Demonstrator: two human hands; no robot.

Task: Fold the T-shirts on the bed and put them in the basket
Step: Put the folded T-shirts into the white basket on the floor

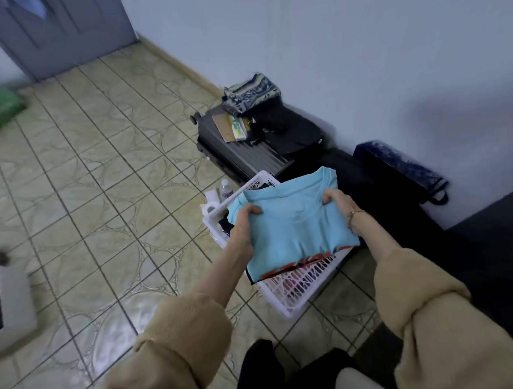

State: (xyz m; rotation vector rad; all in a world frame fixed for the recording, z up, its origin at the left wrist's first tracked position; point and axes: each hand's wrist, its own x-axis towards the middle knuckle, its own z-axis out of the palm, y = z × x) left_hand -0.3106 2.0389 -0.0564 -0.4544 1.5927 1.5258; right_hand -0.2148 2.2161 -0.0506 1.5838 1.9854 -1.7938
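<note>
The tiled floor (86,172) is spreading wide from the centre out toward nine and eleven o'clock, giving the broadest open room in the view, and it is running up to a pale wall (331,58) whose skirting edge is slanting from twelve o'clock down toward three. A grey door (60,32) is standing at eleven o'clock. Along the wall's foot, at about one o'clock from the centre, a dark suitcase (241,153) is lying flat with a patterned bag (251,93) sitting on its far end, and a dark blue bag (398,170) is leaning against the wall at three o'clock. A white lattice basket (286,293) is sitting on the floor just right of centre, its far corner close beside the suitcase edge and its near corner pointing toward six o'clock; dark clothes are lying inside along its left wall. A folded light blue T-shirt (294,222) is hanging over the basket, covering most of its opening, with an orange print showing along its near edge. The left hand (245,224) is gripping the shirt's nine o'clock edge with curled fingers, and the right hand (341,204) is gripping its three o'clock edge near the collar. A small water bottle (224,188) is standing just beyond the basket's far left rim.
</note>
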